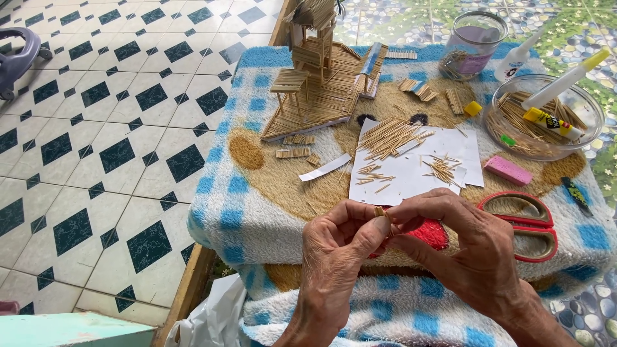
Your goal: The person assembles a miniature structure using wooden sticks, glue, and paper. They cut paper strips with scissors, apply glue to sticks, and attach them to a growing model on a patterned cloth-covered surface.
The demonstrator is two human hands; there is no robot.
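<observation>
My left hand (337, 247) and my right hand (459, 241) meet low in the middle of the view, over a blue and tan towel (257, 205). Between the fingertips of both hands sits a small bundle of short wooden sticks (380, 211). Just beyond the hands lies a white paper sheet (411, 177) strewn with loose toothpicks (389, 138). A model hut of sticks (318, 71) stands at the far side of the towel.
Red-handled scissors (530, 225) lie right of my hands, a pink eraser (508, 170) beyond them. A clear bowl (546, 115) holds sticks and glue tubes; a jar (472, 45) stands behind. A white paper strip (324, 168) lies left. Tiled floor (96, 141) spreads left.
</observation>
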